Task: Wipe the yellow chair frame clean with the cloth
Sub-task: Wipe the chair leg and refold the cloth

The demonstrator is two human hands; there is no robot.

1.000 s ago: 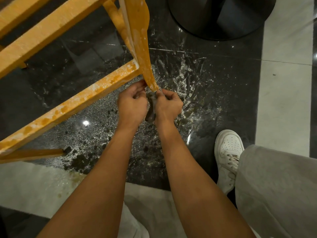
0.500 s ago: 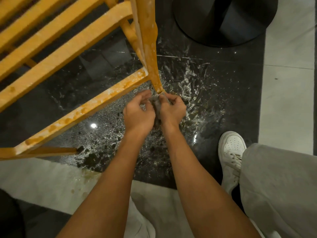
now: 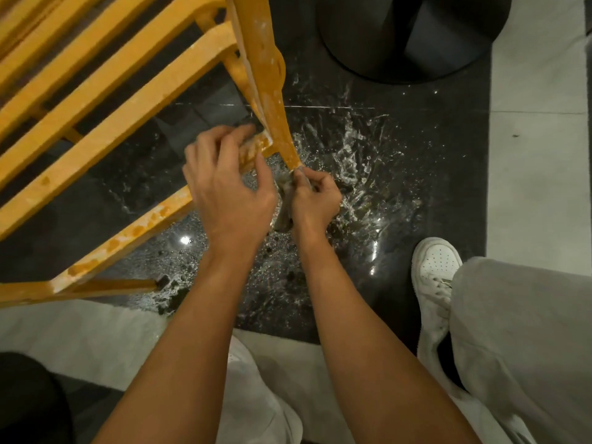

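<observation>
The yellow chair frame (image 3: 134, 100) stands tilted over the wet dark floor (image 3: 368, 161), its leg (image 3: 272, 91) ending at the person's hands. Left of that leg, the left hand (image 3: 229, 195) curls fingers and thumb round the lowest rail (image 3: 128, 232). At the leg's foot, the right hand (image 3: 315, 201) pinches a bunched grey cloth (image 3: 285, 206) against it.
</observation>
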